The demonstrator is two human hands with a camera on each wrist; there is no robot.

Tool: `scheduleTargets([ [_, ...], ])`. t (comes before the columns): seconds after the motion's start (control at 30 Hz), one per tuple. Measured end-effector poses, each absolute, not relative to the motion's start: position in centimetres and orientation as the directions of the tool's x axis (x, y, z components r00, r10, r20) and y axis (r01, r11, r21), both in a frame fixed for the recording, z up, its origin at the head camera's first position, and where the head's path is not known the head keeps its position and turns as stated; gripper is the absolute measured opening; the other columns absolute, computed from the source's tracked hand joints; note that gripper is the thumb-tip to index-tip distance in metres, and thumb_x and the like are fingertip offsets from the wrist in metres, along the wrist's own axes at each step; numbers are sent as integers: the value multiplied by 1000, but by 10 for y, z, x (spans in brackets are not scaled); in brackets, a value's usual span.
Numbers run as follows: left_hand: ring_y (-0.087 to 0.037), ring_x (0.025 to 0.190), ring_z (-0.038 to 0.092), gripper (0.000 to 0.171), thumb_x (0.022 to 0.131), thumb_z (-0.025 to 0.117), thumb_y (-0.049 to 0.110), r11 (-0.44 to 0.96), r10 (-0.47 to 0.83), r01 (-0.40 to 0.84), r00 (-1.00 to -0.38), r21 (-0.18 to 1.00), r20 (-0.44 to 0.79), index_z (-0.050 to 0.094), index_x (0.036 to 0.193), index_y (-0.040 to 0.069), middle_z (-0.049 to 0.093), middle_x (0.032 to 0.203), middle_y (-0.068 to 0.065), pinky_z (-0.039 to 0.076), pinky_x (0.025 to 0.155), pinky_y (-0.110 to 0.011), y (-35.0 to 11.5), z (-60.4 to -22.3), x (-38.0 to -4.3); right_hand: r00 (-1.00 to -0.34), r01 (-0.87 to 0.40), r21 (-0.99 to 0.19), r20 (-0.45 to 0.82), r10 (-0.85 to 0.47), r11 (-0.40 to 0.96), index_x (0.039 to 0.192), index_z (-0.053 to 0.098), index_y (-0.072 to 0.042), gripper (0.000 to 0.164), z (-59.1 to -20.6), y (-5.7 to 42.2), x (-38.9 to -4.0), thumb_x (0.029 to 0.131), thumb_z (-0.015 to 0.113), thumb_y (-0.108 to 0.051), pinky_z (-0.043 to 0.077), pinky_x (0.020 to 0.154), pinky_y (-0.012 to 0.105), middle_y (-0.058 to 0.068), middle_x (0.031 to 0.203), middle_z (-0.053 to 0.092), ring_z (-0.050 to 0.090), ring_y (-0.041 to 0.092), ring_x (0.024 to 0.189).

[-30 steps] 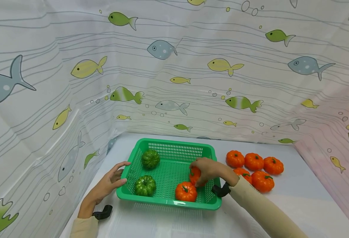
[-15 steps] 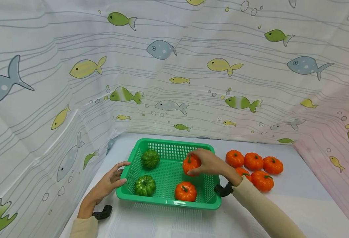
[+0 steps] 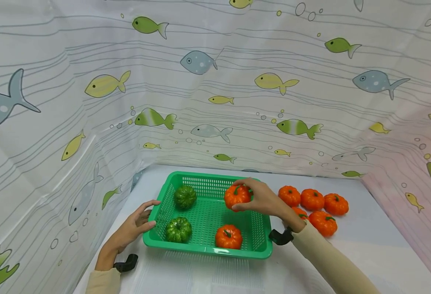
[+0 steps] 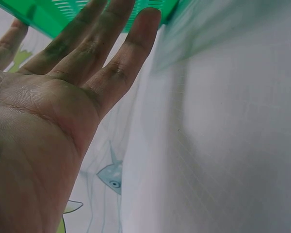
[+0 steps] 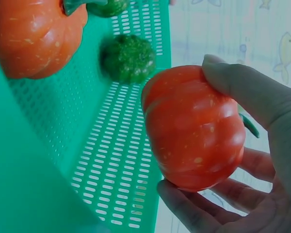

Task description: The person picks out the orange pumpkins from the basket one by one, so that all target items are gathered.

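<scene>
My right hand grips a small orange pumpkin with a green stem, held up over the right half of a green plastic basket. In the right wrist view the thumb lies on one side of this pumpkin and the fingers on the other. Another orange pumpkin sits in the basket near its front wall. Two green pumpkins, one at the back and one in front, rest along the left side. My left hand has its fingertips at the basket's left rim, fingers extended in the left wrist view.
Several orange pumpkins stand in a cluster on the white table, to the right of the basket. Fish-printed sheeting encloses the back and both sides.
My right hand has lifted the orange pumpkin from the basket's right side, up and slightly left. The left hand and basket stay nearly in place; the head view shifts slightly.
</scene>
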State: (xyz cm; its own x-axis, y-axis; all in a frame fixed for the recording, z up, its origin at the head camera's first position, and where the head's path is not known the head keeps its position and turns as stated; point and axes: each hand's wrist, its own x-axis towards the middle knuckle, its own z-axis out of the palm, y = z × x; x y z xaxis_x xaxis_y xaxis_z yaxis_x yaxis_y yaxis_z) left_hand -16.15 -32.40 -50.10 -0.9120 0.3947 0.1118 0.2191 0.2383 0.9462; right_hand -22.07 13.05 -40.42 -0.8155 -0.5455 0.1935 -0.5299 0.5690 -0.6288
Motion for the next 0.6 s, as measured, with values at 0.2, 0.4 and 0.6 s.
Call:
scheduleTargets([
  [0.2,-55,147,23,62,105,58,11,247,389,224,-914,943,115,33,160,24,18,167,-18,31,107,-75,-323,-501,-161,-829,-513,-640,198,-523,571,139,61,-20,68,-401,136,-217,81,88,-45,58,84,35,-2,125,62,62,18,104],
  [0.4,-55,148,22,62,105,58,11,242,391,225,-913,944,117,32,160,23,18,167,-17,31,107,-75,-323,-500,-161,-840,-501,-646,204,-503,576,139,60,-21,70,-402,145,-215,81,88,-47,58,85,34,0,129,61,62,19,106],
  [0.6,-55,147,23,62,105,58,10,241,389,226,-914,944,120,33,160,23,19,167,-17,31,107,-75,-323,-502,-161,-842,-498,-660,213,-495,562,141,59,-21,71,-402,155,-210,81,88,-48,57,89,39,0,133,60,62,20,110],
])
